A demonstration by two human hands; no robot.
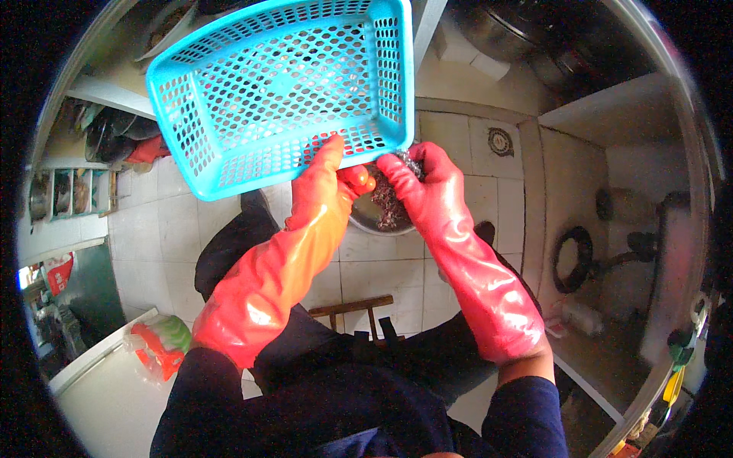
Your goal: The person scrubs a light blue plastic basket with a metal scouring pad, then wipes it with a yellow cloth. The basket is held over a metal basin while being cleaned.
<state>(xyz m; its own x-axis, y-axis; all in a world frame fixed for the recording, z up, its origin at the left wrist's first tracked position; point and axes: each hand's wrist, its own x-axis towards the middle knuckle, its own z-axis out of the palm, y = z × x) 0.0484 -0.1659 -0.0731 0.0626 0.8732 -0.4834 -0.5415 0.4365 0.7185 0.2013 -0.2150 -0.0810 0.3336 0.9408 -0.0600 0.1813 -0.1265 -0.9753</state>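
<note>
A blue perforated plastic basket (pixel 280 86) is tilted up before me, its inside facing the camera. My left hand (pixel 332 177), in a long red rubber glove, grips its lower rim, the thumb over the inside wall. My right hand (pixel 424 174), gloved the same way, is at the basket's lower right corner with a metal scouring pad (pixel 409 163) between thumb and fingers. Below the hands, partly hidden, a round metal basin (pixel 381 229) holds a dark, stringy mass (pixel 389 206) that I cannot name surely.
White floor tiles (pixel 378 275) lie under the basin, with a round floor drain (pixel 501 142) at the upper right. A wooden stool part (pixel 349 306) shows between my legs. Shelves with pots (pixel 504 23) stand at the upper right. A plastic bag (pixel 163 340) lies on a white surface at the lower left.
</note>
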